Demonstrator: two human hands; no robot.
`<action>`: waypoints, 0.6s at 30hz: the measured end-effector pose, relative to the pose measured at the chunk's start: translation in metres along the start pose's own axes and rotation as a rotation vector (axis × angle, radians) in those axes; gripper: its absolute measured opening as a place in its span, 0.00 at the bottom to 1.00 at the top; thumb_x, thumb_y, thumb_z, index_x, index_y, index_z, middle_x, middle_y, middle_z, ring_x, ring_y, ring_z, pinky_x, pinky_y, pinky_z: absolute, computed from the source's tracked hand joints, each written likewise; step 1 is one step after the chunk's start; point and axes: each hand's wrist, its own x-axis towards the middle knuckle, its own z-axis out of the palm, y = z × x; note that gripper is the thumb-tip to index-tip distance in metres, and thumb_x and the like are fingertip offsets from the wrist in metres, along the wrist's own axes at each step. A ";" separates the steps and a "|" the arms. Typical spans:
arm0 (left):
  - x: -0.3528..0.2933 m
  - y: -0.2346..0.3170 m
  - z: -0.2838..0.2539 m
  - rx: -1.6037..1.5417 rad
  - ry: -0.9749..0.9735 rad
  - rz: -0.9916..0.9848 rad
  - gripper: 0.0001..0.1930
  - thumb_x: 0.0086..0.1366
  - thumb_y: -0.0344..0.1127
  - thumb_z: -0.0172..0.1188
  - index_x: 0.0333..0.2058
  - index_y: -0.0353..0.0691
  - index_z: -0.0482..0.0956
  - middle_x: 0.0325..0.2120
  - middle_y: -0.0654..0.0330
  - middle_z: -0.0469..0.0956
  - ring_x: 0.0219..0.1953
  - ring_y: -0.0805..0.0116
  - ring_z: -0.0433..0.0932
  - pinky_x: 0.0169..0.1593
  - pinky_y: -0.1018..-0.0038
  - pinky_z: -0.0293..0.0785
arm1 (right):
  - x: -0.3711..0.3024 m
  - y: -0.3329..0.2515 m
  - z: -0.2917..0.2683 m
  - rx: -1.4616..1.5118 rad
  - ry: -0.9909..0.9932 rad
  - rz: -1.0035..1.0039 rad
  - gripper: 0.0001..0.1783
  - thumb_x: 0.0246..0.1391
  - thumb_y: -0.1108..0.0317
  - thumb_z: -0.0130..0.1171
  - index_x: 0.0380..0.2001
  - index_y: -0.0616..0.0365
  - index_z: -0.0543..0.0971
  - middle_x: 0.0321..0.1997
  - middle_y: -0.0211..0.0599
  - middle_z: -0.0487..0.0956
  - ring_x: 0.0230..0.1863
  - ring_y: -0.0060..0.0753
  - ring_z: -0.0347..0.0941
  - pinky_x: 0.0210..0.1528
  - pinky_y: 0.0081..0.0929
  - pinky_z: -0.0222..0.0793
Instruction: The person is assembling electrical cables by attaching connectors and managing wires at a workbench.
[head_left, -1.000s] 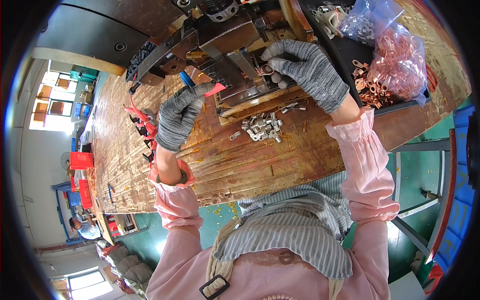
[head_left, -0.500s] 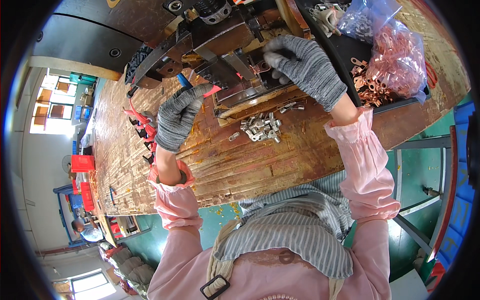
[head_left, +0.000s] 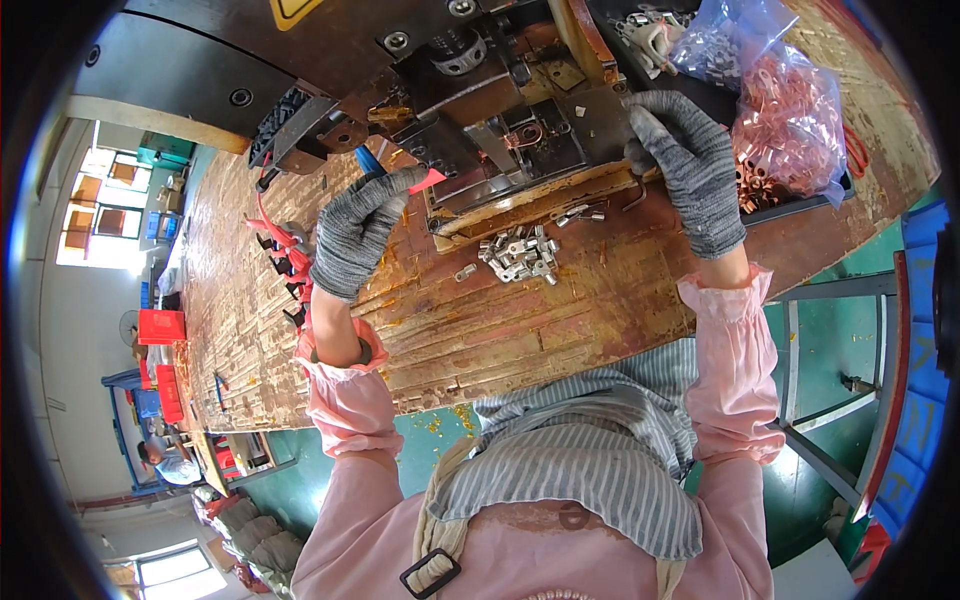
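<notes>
My left hand (head_left: 355,235), in a grey knit glove, is closed in a pinch at the left of the press die (head_left: 490,160). A thin red piece (head_left: 428,180) sticks out from its fingertips towards the die; its kind cannot be made out. Something blue (head_left: 368,160) shows just behind these fingers. To the right of the die, my gloved right hand (head_left: 685,165) hovers with bent fingers apart and nothing visible between them. A copper ring terminal (head_left: 526,133) appears to lie in the die. Silver cable lugs (head_left: 520,255) are heaped on the table in front of the press.
A black tray (head_left: 790,207) at right holds loose copper lugs and clear bags of copper lugs (head_left: 785,125) and silver ones. Red pieces with black ends (head_left: 290,260) lie left of my left hand. A bent metal rod (head_left: 636,192) lies beside the press base. A person (head_left: 170,462) is far left.
My right hand has drawn back from the die, out to the right towards the tray. My left hand has stayed in place with the red piece. The view has shifted slightly.
</notes>
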 end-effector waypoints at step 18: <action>-0.073 0.031 0.011 0.128 -0.097 0.065 0.15 0.56 0.32 0.56 0.43 0.38 0.74 0.38 0.53 0.75 0.36 0.56 0.74 0.40 0.67 0.68 | -0.107 0.025 0.081 0.308 -0.233 -0.094 0.08 0.50 0.70 0.58 0.35 0.59 0.75 0.28 0.29 0.75 0.28 0.20 0.71 0.32 0.19 0.67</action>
